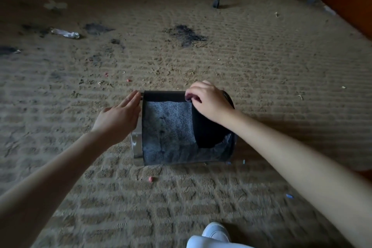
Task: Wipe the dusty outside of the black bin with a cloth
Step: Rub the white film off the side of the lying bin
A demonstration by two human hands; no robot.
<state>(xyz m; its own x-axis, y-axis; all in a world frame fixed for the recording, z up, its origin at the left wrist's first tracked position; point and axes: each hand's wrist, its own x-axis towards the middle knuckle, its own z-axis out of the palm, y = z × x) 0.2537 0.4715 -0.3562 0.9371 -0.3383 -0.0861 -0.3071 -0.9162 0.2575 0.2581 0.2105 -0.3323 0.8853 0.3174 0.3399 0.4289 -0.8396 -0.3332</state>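
Grey dust covered the black bin point(167, 133), lying on its side on the carpet point(201, 197). My left hand point(118, 119) pressed flat, fingers straight, against its end, I think to stop rolling; my right hand point(209, 100) pinched the dark cloth point(207, 131) over its upper side.

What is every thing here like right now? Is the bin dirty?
Round black bin with a shiny rim: lying on its side, grey with dust, top strip wiped clean.
Black cloth: draped over the bin under the right hand.
Left hand: flat, pressing the bin's rim end.
Right hand: fingers curled, pinching the cloth.
Beige ribbed carpet: stained dark, littered.
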